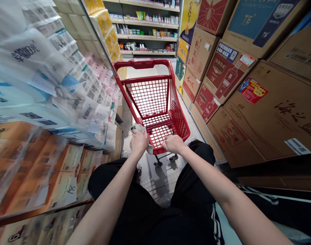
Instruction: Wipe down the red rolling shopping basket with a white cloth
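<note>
A red plastic shopping cart (181, 117) with grid sides stands in the aisle in front of my knees, its handle at the far end. My left hand (139, 141) is closed around a greyish cloth (149, 149) at the left corner of the cart's near end. Part of the cloth sticks out above and beside the fingers. At the right of the same near end, my right hand (174, 144) is closed on the cart's rim; its fingertips are partly hidden. Nothing lies on the visible grid of the basket.
Stacked tissue packs (84, 109) line the left side, with orange-wrapped packs (43, 166) lower down. Cardboard cartons (275, 109) are piled along the right. Shelves of bottles and tubes (147, 32) close off the far end. Pale floor tiles (155, 190) show between my legs.
</note>
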The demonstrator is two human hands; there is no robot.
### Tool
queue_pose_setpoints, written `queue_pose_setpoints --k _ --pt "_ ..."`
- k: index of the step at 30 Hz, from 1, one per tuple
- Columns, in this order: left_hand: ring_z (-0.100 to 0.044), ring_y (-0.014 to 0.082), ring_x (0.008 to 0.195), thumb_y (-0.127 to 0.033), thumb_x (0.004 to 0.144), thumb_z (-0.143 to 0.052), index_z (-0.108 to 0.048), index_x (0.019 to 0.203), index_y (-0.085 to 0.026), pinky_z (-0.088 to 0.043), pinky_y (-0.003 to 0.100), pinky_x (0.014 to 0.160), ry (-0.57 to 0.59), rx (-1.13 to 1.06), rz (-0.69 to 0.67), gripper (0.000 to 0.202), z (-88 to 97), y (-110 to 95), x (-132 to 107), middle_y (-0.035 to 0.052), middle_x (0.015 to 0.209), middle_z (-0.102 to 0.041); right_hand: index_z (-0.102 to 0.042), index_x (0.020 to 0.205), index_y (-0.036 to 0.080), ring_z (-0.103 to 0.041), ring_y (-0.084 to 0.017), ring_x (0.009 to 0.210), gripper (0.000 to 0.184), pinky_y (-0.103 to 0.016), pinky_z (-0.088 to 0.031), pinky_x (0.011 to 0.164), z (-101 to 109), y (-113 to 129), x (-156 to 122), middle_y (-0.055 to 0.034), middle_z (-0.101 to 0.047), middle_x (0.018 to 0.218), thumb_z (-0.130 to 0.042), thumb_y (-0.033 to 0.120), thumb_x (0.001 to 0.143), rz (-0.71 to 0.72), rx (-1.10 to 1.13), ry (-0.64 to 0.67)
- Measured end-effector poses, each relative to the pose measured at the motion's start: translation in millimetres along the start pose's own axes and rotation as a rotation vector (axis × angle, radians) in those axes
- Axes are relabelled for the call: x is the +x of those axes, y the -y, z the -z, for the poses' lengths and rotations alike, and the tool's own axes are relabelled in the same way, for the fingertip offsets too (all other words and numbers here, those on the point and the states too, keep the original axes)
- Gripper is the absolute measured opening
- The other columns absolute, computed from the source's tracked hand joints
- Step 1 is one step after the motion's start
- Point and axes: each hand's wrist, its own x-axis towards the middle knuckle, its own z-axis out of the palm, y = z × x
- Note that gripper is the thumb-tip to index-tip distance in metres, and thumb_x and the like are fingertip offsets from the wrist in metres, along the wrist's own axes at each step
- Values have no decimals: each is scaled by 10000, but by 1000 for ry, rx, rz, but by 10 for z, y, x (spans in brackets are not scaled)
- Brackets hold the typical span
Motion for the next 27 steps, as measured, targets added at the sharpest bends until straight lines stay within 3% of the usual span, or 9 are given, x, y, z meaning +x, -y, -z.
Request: queue_pose_setpoints --k 4,7,11,15,19,23,27 --pt "-651 314 876 -442 885 -363 -409 1074 -66 -473 359 703 36 5 -17 424 -89 29 -424 226 969 -632 -724 814 106 -624 -202 855 455 -258 -419 708 68 -30 4 -126 -690 904 -330 307 922 -23 -23 60" --pt "-651 318 871 -460 880 -346 -413 1074 -77 -468 359 692 99 -14 -33 435 -103 84 -513 213 949 -642 -722 819 100 -623 -196 856 451 -259 -417 721 79 -42 -19 -132 -687 911 -331 299 926 24 -42 50" --pt "-643 328 899 -472 873 -365 -419 1060 -96 -459 374 713 148 -52 -30 423 -17 177 -258 216 964 -648 -716 817 110 -621 -196 832 448 -268 -411 703 27 -13 -58 -120 -684 891 -318 284 927 88 -43 1" --pt "-628 309 928 -452 896 -370 -414 1054 -90 -449 379 742 104 -79 -12 398 79 208 113 233 992 -645 -711 806 117 -619 -200 820 440 -271 -407 687 -28 30 -68 -107 -686 874 -319 283 920 82 -41 -19" --pt "-623 296 944 -502 927 -261 -397 1082 -91 -451 384 753 43 -90 -10 460 60 148 206 233 1025 -632 -721 806 122 -624 -202 829 424 -268 -414 692 -3 39 -54 -105 -689 881 -345 287 910 36 -38 8" --pt "-642 328 894 -512 918 -236 -412 1080 -93 -465 401 721 17 -66 -8 482 -24 92 -46 222 970 -643 -733 829 122 -628 -202 854 425 -266 -424 712 51 42 -58 -114 -693 903 -352 294 907 -33 -37 41" --pt "-642 348 877 -541 905 -230 -424 1093 -96 -473 440 723 60 -124 -26 521 -169 178 -428 216 956 -641 -738 842 129 -626 -202 868 433 -265 -427 722 77 58 -87 -113 -698 905 -338 281 909 -57 -27 42"
